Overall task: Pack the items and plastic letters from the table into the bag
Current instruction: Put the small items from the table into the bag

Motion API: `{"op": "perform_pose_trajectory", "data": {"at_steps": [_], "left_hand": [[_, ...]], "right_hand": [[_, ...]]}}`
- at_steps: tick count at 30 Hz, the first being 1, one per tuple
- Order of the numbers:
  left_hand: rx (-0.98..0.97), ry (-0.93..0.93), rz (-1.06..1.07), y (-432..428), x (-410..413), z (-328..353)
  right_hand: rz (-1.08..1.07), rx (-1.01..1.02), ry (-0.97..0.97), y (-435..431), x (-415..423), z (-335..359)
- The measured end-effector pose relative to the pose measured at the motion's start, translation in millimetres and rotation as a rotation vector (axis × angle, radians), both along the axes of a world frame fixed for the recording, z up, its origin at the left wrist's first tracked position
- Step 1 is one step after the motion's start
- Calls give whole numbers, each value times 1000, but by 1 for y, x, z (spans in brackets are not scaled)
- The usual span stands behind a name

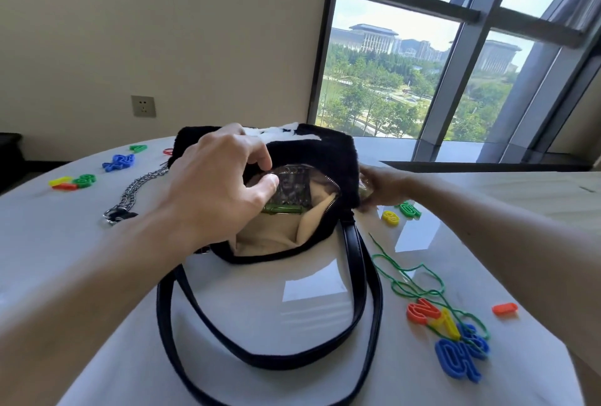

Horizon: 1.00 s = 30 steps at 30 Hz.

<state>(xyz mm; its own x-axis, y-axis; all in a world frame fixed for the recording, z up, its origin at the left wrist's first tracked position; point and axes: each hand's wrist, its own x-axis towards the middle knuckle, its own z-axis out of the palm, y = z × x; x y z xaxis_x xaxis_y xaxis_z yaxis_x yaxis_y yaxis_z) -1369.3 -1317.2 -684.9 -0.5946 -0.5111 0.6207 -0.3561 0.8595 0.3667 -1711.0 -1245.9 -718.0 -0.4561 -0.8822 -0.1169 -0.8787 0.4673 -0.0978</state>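
Observation:
A black fuzzy bag (328, 158) with a beige lining lies open on the white table (292, 324), its mouth facing me. My left hand (214, 184) is at the mouth, fingers pinched on a clear plastic packet with a green edge (289, 197) that sits partly inside. My right hand (383, 187) is at the bag's right side, closed on a clear wrapped item. Plastic letters lie around: orange, yellow and blue ones (448, 337) at the near right, yellow and green ones (401, 213) by my right hand, several more (118, 162) at the far left.
A green string (409, 278) loops across the table among the right-hand letters. An orange piece (504, 309) lies apart at the right. The bag's black straps (364, 275) and a metal chain (133, 194) spread over the table. A window fills the right background.

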Motion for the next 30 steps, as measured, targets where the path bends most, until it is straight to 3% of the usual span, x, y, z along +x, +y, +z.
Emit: {"op": "perform_pose_trajectory", "data": {"at_steps": [3,6,10,13,16,18,22,30], "left_hand": [[-6,13,29,-9,3,0],[-26,2,35,-16,7,-3],[-51,-28,85,-21,16,-10],[-9,-84,186,-26,20,-17],[69,-211,286,-34,23,-21],[66,-217,305,-37,23,-21],[33,-67,243,-37,23,-14],[14,59,203,-39,26,-5]], "right_hand": [[38,-108,155,11,8,-5],[-20,-287,170,26,13,4],[-207,-668,-86,57,31,33],[-147,-876,-286,82,64,53],[42,-828,-404,94,120,58],[104,-757,-379,91,156,52],[127,-705,-140,60,200,23],[342,-802,-102,-13,228,-12]]}}
